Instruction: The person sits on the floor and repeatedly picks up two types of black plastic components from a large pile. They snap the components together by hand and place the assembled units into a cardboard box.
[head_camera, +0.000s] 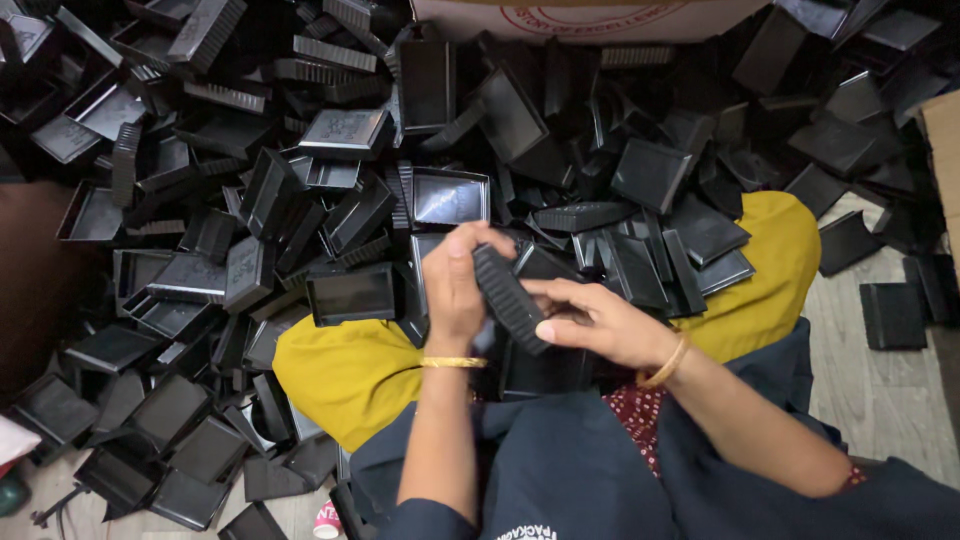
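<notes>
My left hand (455, 290) and my right hand (600, 320) both grip one black ribbed plastic piece (508, 298), held tilted just above my lap. The left fingers curl over its upper end; the right thumb and fingers pinch its lower end. Each wrist wears a gold bangle. Under the hands lie more black plastic trays (545, 365) on a yellow cloth (350, 370) over my knees. A shiny open black tray (450, 198) rests just beyond my left hand.
A large heap of black plastic trays and lids (250, 180) fills the floor ahead and to the left. A cardboard box (590, 18) stands at the far top. Loose pieces lie on the pale floor (880, 390) at right.
</notes>
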